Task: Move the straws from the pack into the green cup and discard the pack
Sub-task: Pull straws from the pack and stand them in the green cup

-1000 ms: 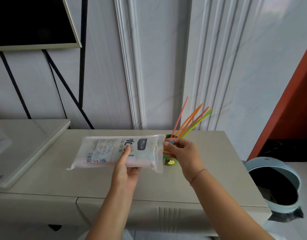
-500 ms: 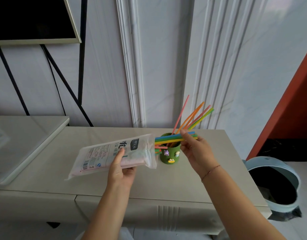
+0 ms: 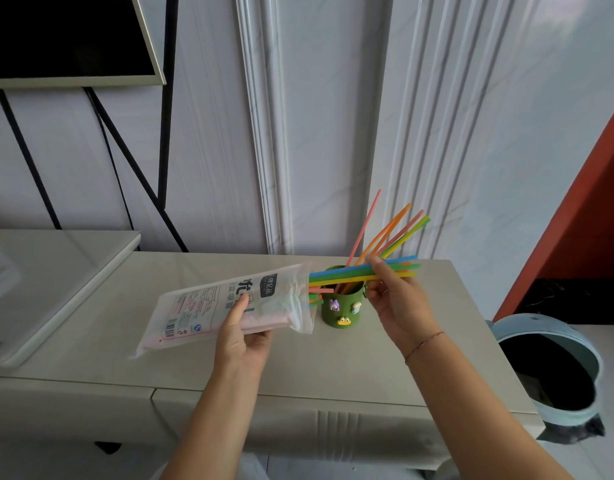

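A: Fingers (image 3: 376, 268) of right hand (image 3: 399, 306) pinch the straw bundle (image 3: 350, 273); its left ends sit inside the pack (image 3: 222, 303) mouth.
B: Axis?
A: Near level, free ends pointing right, crossing above the green cup (image 3: 340, 311) on the counter (image 3: 333, 368). Cup holds leaning straws (image 3: 390, 233), tips up-right.
B: Left hand (image 3: 243, 337)?
A: Under the pack, thumb on top, gripping it; mouth end raised. Both forearms reach in from below.

Behind the grip we see a white marbled wall (image 3: 333, 133) with raised mouldings. Below the grip runs a beige cabinet top (image 3: 91, 358). Up and left of the grip we find a dark screen (image 3: 63, 36) above black struts (image 3: 165, 133); far right, an orange-red panel (image 3: 589, 209). Light is soft and even.
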`<state>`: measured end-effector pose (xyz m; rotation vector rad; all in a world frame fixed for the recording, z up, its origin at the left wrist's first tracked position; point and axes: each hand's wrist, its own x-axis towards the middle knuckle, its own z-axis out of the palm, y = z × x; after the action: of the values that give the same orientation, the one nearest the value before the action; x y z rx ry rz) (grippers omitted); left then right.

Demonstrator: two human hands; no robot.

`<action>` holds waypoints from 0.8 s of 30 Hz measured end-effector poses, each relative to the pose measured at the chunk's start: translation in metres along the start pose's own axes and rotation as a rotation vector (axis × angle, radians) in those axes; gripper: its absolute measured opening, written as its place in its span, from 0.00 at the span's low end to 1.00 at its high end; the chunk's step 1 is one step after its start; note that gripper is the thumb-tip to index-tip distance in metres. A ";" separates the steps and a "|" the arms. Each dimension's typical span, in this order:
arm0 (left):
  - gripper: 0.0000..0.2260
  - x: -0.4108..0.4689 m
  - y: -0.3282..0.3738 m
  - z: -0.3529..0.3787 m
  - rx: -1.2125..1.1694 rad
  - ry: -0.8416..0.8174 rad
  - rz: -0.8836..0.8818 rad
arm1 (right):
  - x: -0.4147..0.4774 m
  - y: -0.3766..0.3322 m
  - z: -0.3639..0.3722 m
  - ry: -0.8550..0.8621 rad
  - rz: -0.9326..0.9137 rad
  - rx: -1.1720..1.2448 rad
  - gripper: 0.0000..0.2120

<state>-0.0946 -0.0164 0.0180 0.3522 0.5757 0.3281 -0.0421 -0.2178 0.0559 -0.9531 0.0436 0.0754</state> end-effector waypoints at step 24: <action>0.14 -0.003 -0.014 0.007 0.041 -0.012 -0.037 | -0.004 0.006 0.010 -0.194 0.033 -0.174 0.03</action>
<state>-0.0898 -0.0318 0.0193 0.3829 0.5774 0.2791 -0.0465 -0.2067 0.0574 -1.1146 -0.1285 0.2043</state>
